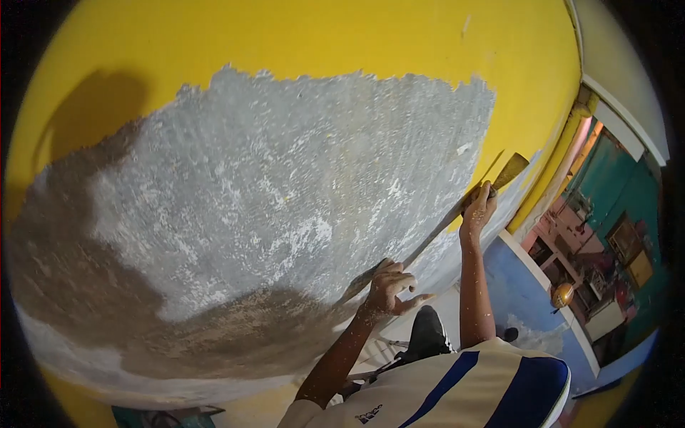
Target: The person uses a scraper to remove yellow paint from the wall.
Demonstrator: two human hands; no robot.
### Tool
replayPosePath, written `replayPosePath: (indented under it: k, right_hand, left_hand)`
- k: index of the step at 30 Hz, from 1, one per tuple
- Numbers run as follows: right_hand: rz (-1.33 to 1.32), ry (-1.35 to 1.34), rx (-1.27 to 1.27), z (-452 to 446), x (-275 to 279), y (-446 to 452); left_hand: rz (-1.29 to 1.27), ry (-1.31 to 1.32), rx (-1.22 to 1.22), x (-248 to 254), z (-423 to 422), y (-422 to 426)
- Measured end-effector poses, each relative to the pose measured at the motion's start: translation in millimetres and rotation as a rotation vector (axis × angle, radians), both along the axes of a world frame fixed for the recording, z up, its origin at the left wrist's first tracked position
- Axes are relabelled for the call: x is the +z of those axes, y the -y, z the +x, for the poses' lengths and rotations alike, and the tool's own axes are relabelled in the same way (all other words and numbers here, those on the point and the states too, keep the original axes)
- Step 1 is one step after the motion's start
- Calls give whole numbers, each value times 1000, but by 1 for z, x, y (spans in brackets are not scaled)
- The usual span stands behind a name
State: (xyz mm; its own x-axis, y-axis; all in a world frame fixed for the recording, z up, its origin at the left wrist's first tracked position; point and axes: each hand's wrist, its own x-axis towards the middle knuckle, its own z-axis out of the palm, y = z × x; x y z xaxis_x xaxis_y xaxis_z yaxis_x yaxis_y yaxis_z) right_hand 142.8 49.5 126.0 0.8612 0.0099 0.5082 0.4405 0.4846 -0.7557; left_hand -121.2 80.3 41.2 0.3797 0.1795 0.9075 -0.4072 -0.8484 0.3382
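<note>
My right hand (pixel 479 209) is wrapped round the handle of a scraper (pixel 511 171), whose broad blade points up and right in front of the yellow paint. Lower and to the left, my left hand (pixel 389 287) has its fingers loosely bent and its thumb stretched apart, with nothing in it. It is close to the wall; whether the fingertips touch is hard to tell. Pale dust speckles both forearms. The wall has a large bare grey patch (pixel 285 178) with white flecks, bordered by a ragged edge of yellow paint (pixel 342 43).
At the right, a yellow pipe (pixel 551 171) runs along the wall's end beside an opening. Beyond it lie a blue floor (pixel 528 303) with pale debris, a round orange object (pixel 563 294) and cluttered shelving (pixel 564 250). Shadows of my head and arms fall on the wall.
</note>
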Motion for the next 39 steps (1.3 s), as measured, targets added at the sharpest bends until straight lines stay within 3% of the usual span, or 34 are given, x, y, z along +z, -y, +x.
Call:
replayPosePath:
  k: [4, 6, 12, 19, 23, 26, 31, 34, 39]
  right_hand:
    - [-73, 50, -90, 5, -6, -3]
    - [-213, 174, -374, 15, -15, -6]
    - [-141, 32, -186, -14, 2, -1]
    - [-176, 94, -235, -14, 5, 1]
    - [38, -9, -14, -23, 6, 5]
    - [169, -2, 66, -4, -37, -2]
    - [-57, 33, 294, -43, -32, 36]
    - [-326, 111, 282, -40, -35, 53]
    - [-476, 74, 223, -31, -15, 69]
  left_hand:
    - [-14, 41, -1, 4, -1, 0]
    - [-77, 8, 5, 5, -1, 3]
    - [-105, -57, 11, 16, -9, 1]
    - [-71, -153, 46, 23, -9, 4]
    - [-56, -167, 55, 25, -10, 5]
    - [-91, -167, 40, 33, -13, 8]
    - [-89, -102, 31, 18, -4, 4]
    - [-95, -111, 31, 15, -5, 2]
    - [-72, -176, 26, 23, -9, 4]
